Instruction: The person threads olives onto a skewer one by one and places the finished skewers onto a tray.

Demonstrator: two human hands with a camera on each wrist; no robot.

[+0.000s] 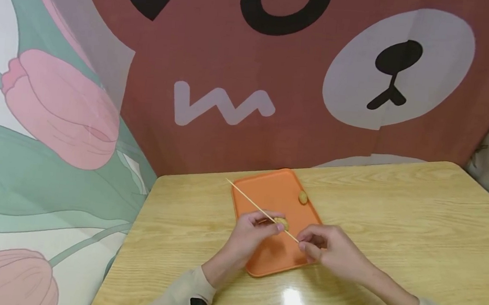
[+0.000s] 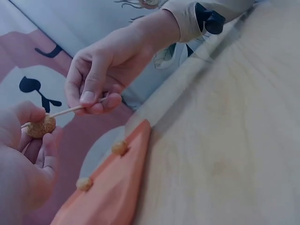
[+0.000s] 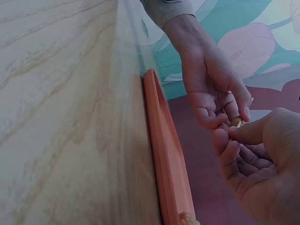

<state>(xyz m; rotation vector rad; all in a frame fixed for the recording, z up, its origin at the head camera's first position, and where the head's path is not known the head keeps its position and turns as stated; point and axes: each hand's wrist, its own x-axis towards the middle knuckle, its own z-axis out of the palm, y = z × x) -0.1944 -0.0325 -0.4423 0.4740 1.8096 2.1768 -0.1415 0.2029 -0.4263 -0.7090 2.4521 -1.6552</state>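
Over an orange tray point(image 1: 274, 186), fingers of the left hand point(image 1: 252, 232) clamp a brown ball point(image 2: 41, 127); those of the right hand point(image 1: 333, 250) pinch a slim stick point(image 1: 248, 199).

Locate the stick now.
In the head view, the stick slants above the orange tray, crossing the left hand, its right end pinched by the right hand.

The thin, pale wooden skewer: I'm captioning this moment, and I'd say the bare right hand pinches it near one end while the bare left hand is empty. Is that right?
Not quite: the left hand isn't empty. The left wrist view shows it holding a rounded golden-brown lump. The right hand does pinch the skewer near one end.
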